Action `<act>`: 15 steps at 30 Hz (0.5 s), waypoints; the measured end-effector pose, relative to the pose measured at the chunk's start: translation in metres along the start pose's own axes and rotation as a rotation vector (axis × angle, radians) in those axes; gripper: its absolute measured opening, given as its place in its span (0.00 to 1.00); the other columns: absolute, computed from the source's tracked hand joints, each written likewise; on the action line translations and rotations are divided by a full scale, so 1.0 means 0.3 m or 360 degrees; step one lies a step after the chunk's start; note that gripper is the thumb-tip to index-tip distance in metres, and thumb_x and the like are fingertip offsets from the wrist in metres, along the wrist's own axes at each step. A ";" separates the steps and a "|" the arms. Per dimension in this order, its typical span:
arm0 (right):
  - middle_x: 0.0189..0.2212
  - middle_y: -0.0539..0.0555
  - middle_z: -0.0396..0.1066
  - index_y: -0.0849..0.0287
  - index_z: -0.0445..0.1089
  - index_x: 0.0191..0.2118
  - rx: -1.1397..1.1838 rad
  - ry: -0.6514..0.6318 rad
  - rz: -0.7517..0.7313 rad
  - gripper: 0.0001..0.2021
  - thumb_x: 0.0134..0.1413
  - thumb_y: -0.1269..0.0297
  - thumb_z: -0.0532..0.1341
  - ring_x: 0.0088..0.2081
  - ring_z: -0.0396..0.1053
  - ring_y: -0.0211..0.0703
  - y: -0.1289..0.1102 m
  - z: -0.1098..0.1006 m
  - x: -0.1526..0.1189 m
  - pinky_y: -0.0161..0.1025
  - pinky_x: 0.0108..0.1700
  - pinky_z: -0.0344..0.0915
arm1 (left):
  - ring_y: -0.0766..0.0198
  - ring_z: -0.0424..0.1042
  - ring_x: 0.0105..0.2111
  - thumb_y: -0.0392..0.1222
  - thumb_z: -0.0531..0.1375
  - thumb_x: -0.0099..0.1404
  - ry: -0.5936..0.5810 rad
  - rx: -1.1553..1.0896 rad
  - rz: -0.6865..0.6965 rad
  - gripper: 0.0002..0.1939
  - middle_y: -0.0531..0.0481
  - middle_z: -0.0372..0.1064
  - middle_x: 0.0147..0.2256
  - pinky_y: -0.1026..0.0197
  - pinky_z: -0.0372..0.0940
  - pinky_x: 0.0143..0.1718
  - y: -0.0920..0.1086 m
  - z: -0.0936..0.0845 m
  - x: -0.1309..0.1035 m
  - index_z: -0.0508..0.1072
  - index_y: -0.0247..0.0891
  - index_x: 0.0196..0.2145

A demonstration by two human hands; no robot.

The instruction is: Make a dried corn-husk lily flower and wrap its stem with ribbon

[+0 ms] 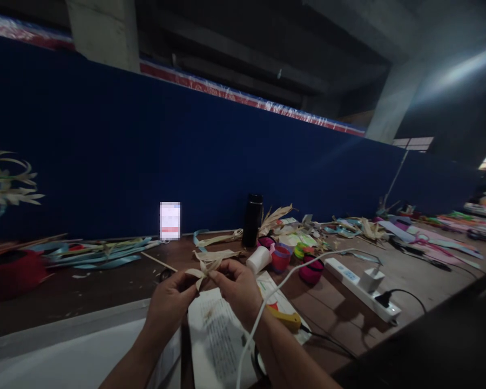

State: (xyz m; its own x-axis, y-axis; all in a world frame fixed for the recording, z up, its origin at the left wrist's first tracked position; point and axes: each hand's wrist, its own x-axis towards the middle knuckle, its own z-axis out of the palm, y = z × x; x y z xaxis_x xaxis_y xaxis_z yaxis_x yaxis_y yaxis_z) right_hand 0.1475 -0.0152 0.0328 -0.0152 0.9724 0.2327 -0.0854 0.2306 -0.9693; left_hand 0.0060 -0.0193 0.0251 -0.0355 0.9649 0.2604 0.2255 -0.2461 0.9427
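A small pale flower-like piece of dry leaf strips (203, 273) is held up between both hands over the table. My left hand (170, 302) pinches its left side between thumb and fingers. On the other side, my right hand (238, 289) has its thumb and fingers closed on the piece. Below the hands lies a printed sheet (216, 335). Just behind them rests a dry husk strip (218, 255) on the brown table (109, 281). A white cable (269, 296) runs over my right forearm.
A black bottle (252, 221) stands near the blue partition (202, 162). A white cup (259, 260), a red cup (281, 258) and a pink pot (311, 269) are right of the hands. Farther right is a power strip (360, 289). A yellow-handled tool (285, 319) lies by my right forearm.
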 end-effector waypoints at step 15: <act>0.15 0.44 0.61 0.62 0.71 0.28 -0.0044 -0.0001 0.0017 0.05 0.43 0.66 0.61 0.16 0.51 0.28 -0.012 -0.001 -0.014 0.29 0.17 0.47 | 0.67 0.67 0.24 0.42 0.63 0.49 0.0012 -0.0199 0.0046 0.06 0.56 0.69 0.21 0.68 0.60 0.26 -0.003 0.005 0.003 0.72 0.38 0.25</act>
State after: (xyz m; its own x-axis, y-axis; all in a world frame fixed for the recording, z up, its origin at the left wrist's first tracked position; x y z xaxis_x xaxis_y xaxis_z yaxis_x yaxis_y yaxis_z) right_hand 0.1483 -0.0200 0.0351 -0.0164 0.9748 0.2224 -0.0578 0.2211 -0.9735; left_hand 0.0071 -0.0180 0.0241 -0.0384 0.9566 0.2887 0.1032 -0.2836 0.9534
